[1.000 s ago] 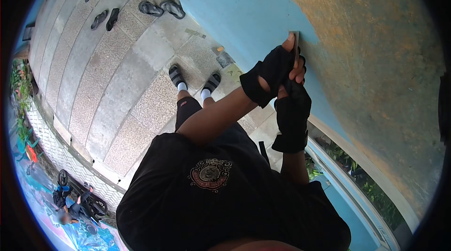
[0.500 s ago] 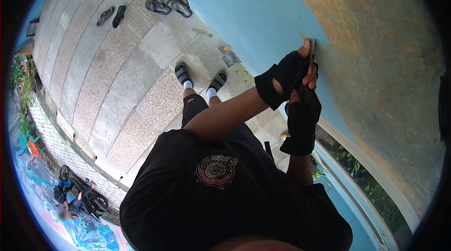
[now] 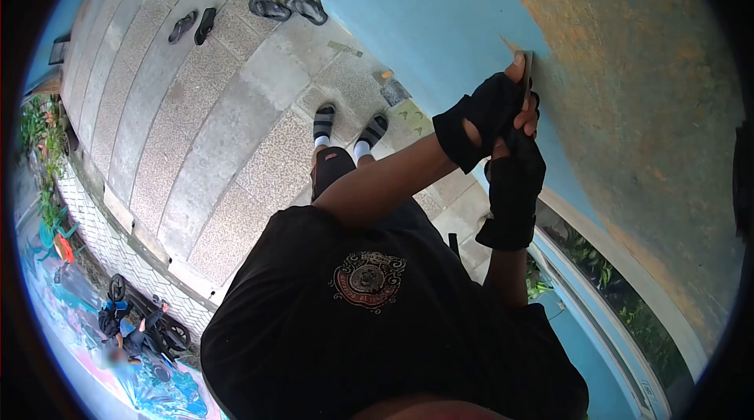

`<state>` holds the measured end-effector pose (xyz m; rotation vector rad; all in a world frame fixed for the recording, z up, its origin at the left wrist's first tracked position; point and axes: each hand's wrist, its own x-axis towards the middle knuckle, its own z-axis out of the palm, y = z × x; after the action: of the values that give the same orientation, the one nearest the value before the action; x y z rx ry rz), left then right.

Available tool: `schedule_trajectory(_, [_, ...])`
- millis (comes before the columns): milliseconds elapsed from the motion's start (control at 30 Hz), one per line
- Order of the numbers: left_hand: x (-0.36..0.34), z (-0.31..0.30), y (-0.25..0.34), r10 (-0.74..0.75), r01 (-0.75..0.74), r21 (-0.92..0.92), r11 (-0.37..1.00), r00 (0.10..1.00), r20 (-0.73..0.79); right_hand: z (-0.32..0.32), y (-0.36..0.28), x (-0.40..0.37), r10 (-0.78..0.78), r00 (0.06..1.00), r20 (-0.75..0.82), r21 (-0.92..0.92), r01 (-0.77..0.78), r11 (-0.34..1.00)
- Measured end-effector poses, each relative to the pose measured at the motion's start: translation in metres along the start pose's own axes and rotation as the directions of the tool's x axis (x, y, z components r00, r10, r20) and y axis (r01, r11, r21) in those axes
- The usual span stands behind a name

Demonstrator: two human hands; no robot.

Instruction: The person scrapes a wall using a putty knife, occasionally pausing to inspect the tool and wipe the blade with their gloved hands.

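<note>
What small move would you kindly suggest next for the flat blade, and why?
Perhaps one short stroke of the flat blade along the edge of the blue paint: the gloved left hand grips the tool at the wall, near where that blue meets the brown patch.

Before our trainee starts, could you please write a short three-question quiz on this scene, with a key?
1. True or false: the left hand and the right hand both wear black gloves that leave fingertips bare.

2. Multiple choice: what is the thin flat tool held up to?
A) The paving
B) The wall
C) The motorbike

3. Fill in the blank: the person's striped sandals are worn with ____ socks.

Key: 1. True. 2. B. 3. White.
</note>
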<state>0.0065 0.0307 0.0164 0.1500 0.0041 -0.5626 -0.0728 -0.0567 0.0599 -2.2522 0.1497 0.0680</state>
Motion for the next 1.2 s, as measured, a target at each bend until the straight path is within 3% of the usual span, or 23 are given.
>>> schedule_trajectory(233, [0.005, -0.008, 0.009, 0.047, -0.047, -0.002, 0.999, 0.999, 0.021, 0.009, -0.005, 0.009, 0.004, 1.0, 0.019, 0.091, -0.005, 0.996])
schedule_trajectory(267, [0.002, -0.004, 0.006, 0.008, -0.008, -0.01, 1.0, 1.0, 0.028, 0.003, -0.005, 0.002, -0.002, 1.0, 0.001, 0.005, 0.002, 1.0])
schedule_trajectory(300, [0.003, -0.004, 0.009, 0.015, -0.015, -0.002, 1.0, 0.999, 0.032, 0.001, -0.004, 0.003, -0.022, 1.0, -0.019, -0.078, 0.02, 0.997])
schedule_trajectory(333, [0.004, -0.005, 0.012, 0.002, -0.002, -0.002, 1.0, 0.999, 0.036, 0.009, 0.002, 0.008, -0.185, 0.979, -0.085, -0.042, 0.182, 0.982])
schedule_trajectory(467, [0.003, -0.009, 0.008, 0.002, -0.002, -0.041, 0.999, 1.0, 0.01, 0.008, -0.002, 0.001, -0.007, 1.0, -0.015, -0.012, 0.007, 1.0])
schedule_trajectory(567, [0.002, -0.003, -0.001, -0.036, 0.035, 0.006, 0.999, 0.999, 0.03, 0.001, -0.004, 0.002, -0.027, 0.999, -0.039, -0.017, 0.026, 1.0])
schedule_trajectory(667, [0.008, -0.014, 0.006, 0.033, -0.032, -0.044, 0.998, 0.999, 0.013, 0.008, -0.008, 0.008, -0.137, 0.989, -0.053, -0.181, 0.125, 0.976])
schedule_trajectory(733, [0.006, -0.011, 0.008, 0.023, -0.023, -0.056, 0.998, 1.0, 0.007, 0.015, 0.001, 0.014, -0.026, 1.0, -0.016, -0.002, 0.026, 1.0])
schedule_trajectory(833, [0.0, -0.005, 0.009, -0.016, 0.015, -0.038, 0.999, 1.0, -0.007, 0.007, -0.008, 0.002, 0.02, 1.0, -0.015, -0.045, -0.02, 0.999])
schedule_trajectory(1200, [0.0, -0.009, 0.013, -0.049, 0.05, -0.049, 0.998, 0.999, 0.014, 0.016, -0.009, 0.009, -0.101, 0.995, -0.024, -0.063, 0.099, 0.993])
